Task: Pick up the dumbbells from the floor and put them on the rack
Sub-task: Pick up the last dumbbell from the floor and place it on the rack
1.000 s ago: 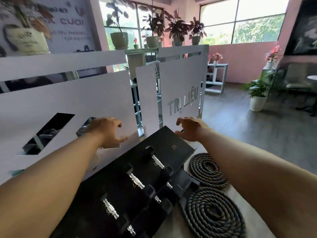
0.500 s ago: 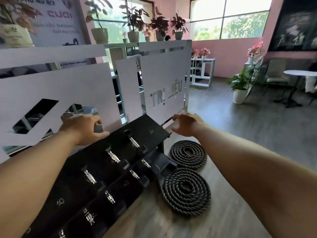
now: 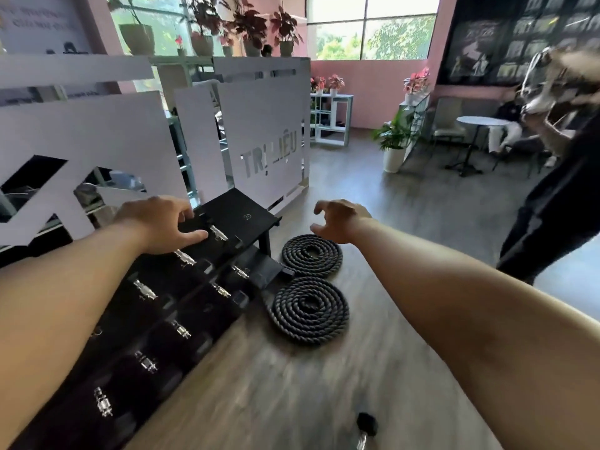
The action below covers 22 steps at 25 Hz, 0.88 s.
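A black two-tier rack (image 3: 246,211) runs from lower left toward the middle, marked 20 on its far slot. Several black dumbbells with chrome handles (image 3: 145,290) lie in its slots. My left hand (image 3: 160,222) hovers over the upper tier near its far end, fingers spread, holding nothing. My right hand (image 3: 337,220) hangs in the air above the coiled ropes, fingers curled apart and empty. One black dumbbell (image 3: 366,428) lies on the wooden floor at the bottom edge, partly cut off by the frame.
Two coiled black ropes (image 3: 310,308) lie on the floor right of the rack. White partition panels (image 3: 266,131) stand behind it. A person in dark clothes (image 3: 558,203) stands at the right edge. A round table (image 3: 480,121), chairs and a potted plant (image 3: 394,141) are farther back.
The view has swung right and pulled back, so more floor, the dumbbell on it and the person at the right now show. Both hands stay empty; the left has lowered over the rack.
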Available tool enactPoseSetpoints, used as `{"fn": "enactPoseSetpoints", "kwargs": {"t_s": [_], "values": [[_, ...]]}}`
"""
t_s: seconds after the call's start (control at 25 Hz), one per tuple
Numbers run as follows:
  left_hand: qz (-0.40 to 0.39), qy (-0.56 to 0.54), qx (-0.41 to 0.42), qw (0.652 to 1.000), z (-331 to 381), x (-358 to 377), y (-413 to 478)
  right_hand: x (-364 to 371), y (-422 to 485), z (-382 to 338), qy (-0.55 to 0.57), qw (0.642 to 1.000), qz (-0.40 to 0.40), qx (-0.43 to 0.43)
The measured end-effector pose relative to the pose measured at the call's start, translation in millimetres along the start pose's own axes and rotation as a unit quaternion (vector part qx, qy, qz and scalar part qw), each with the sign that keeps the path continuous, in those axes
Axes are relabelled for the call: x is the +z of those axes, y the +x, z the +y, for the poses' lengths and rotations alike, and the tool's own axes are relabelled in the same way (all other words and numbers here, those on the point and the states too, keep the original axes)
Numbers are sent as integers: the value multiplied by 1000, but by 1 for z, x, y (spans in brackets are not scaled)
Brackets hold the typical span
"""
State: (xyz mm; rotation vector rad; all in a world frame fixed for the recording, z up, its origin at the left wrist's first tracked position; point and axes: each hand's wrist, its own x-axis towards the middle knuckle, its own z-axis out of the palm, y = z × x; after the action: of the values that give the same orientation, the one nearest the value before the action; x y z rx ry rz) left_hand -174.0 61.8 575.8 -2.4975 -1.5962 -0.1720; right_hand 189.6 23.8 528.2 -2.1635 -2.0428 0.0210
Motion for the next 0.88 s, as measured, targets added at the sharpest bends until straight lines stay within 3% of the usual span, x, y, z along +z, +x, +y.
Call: {"fn": "enactPoseSetpoints", "kwargs": {"t_s": [0.36,0.88], "values": [[-58,-59,61,995,54,30,-106,52,-176,-5,4,997,-48,58],[-110,-46,168,979,253,98,-113,118,-302,124,26,985,-92,141]]}}
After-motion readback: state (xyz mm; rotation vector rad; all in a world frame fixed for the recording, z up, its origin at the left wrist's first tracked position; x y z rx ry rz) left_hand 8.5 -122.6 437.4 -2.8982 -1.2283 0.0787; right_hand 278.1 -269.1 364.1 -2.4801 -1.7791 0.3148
